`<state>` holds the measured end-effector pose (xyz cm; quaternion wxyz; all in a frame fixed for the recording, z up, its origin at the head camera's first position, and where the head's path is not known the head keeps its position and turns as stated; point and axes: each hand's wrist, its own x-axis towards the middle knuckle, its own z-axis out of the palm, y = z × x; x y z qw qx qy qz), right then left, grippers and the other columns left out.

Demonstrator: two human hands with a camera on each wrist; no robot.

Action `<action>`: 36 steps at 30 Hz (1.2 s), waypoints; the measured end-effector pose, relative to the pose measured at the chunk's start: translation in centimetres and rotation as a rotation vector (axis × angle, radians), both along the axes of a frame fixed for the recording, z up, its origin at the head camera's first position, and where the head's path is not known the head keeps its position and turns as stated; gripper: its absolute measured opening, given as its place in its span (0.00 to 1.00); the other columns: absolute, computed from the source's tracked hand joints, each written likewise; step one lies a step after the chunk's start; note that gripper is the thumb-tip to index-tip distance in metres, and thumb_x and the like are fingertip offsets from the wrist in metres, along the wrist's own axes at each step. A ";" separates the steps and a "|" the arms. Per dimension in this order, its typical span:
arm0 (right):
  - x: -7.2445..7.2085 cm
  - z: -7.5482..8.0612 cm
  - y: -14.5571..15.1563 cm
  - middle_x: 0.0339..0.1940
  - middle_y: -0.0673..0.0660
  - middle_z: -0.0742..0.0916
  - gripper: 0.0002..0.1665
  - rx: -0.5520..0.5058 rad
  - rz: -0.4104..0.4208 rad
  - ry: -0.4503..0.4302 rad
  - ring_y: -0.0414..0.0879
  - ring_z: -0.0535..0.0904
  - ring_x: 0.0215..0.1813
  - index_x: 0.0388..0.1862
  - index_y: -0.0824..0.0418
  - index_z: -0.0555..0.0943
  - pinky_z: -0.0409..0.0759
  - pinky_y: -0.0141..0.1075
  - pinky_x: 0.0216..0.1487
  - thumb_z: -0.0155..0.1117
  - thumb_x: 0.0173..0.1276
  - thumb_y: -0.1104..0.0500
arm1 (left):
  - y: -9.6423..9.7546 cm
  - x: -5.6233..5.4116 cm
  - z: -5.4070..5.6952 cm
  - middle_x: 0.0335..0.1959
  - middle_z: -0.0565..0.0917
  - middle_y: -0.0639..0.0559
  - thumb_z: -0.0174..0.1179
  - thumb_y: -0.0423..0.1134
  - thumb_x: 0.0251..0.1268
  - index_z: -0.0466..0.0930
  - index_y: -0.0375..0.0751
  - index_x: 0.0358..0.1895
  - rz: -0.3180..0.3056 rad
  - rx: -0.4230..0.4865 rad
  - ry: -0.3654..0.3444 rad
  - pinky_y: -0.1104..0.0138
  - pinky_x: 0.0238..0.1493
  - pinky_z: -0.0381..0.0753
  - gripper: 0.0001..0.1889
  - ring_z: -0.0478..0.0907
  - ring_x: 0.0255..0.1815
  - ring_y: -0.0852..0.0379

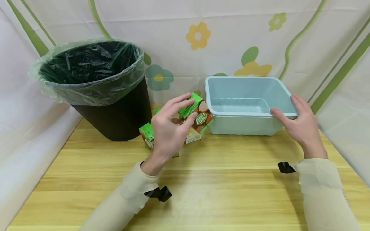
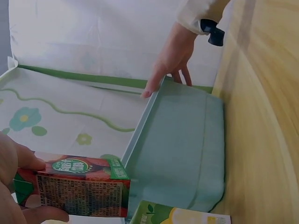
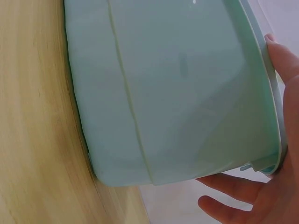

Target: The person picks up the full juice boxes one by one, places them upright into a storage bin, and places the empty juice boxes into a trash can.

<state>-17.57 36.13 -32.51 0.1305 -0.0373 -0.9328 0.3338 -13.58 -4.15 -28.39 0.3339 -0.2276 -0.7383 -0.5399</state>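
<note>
My left hand (image 1: 170, 131) pinches a small juice box (image 1: 202, 119) between thumb and fingers. It has a green end and red fruit pictures, and it tilts close beside the left wall of a pale blue plastic bin (image 1: 240, 125). The left wrist view shows its side panel of small print (image 2: 84, 193). At the bin's front right corner, my right hand (image 1: 302, 128) grips the rim, thumb on top and other fingers beneath the outer edge (image 3: 233, 186). Under and behind my left hand stand more cartons, a green-topped one (image 1: 147, 132) and a yellow one (image 1: 193, 137), partly hidden.
A black trash can (image 1: 115, 118) lined with a clear green-tinted bag (image 1: 89, 93) stands at the back left. All of it rests on a wood-grain table (image 1: 216, 183). A flower-patterned curtain (image 1: 173, 38) hangs right behind the can and bin.
</note>
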 end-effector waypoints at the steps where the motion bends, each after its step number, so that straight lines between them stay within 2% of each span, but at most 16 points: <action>1: 0.0 0.0 0.0 0.92 0.58 0.48 0.57 0.002 0.000 -0.002 0.68 0.41 0.90 0.90 0.55 0.46 0.44 0.75 0.82 0.60 0.77 0.33 | 0.0 -0.1 0.1 0.63 0.88 0.47 0.74 0.30 0.64 0.91 0.36 0.55 0.003 0.003 0.005 0.66 0.38 0.92 0.16 0.89 0.59 0.54; 6: 0.0 0.0 0.0 0.92 0.58 0.48 0.56 0.006 0.003 -0.004 0.69 0.41 0.90 0.90 0.55 0.46 0.44 0.75 0.82 0.59 0.77 0.33 | 0.2 -0.9 0.4 0.63 0.88 0.48 0.73 0.30 0.65 0.90 0.36 0.55 0.012 0.020 0.015 0.66 0.41 0.92 0.16 0.88 0.59 0.56; 16: 0.0 -0.1 0.0 0.92 0.59 0.49 0.56 0.009 0.006 0.008 0.69 0.42 0.90 0.90 0.56 0.47 0.44 0.75 0.82 0.60 0.77 0.34 | 1.1 -2.2 0.7 0.64 0.86 0.45 0.74 0.30 0.64 0.91 0.37 0.55 0.007 0.064 0.014 0.63 0.40 0.92 0.16 0.87 0.60 0.53; 23: -0.1 -0.1 0.0 0.92 0.59 0.50 0.56 0.007 0.004 0.013 0.68 0.42 0.90 0.90 0.56 0.47 0.44 0.74 0.83 0.60 0.77 0.34 | 2.0 -3.2 0.8 0.63 0.88 0.43 0.74 0.30 0.65 0.91 0.36 0.55 -0.010 0.078 0.060 0.62 0.42 0.92 0.16 0.89 0.57 0.51; 29: -0.1 -0.1 0.0 0.92 0.58 0.49 0.56 0.001 0.003 0.012 0.68 0.42 0.90 0.90 0.55 0.47 0.44 0.75 0.82 0.60 0.77 0.34 | 3.0 -4.1 1.3 0.65 0.86 0.44 0.72 0.30 0.67 0.90 0.38 0.57 -0.020 0.090 0.040 0.64 0.45 0.92 0.16 0.87 0.60 0.52; 36: 0.0 0.0 -0.1 0.92 0.58 0.49 0.56 -0.007 0.001 0.008 0.68 0.42 0.90 0.90 0.55 0.47 0.44 0.75 0.82 0.60 0.77 0.34 | 4.7 -5.1 1.8 0.65 0.86 0.45 0.71 0.31 0.68 0.90 0.39 0.57 -0.041 0.087 0.008 0.68 0.46 0.91 0.15 0.87 0.58 0.53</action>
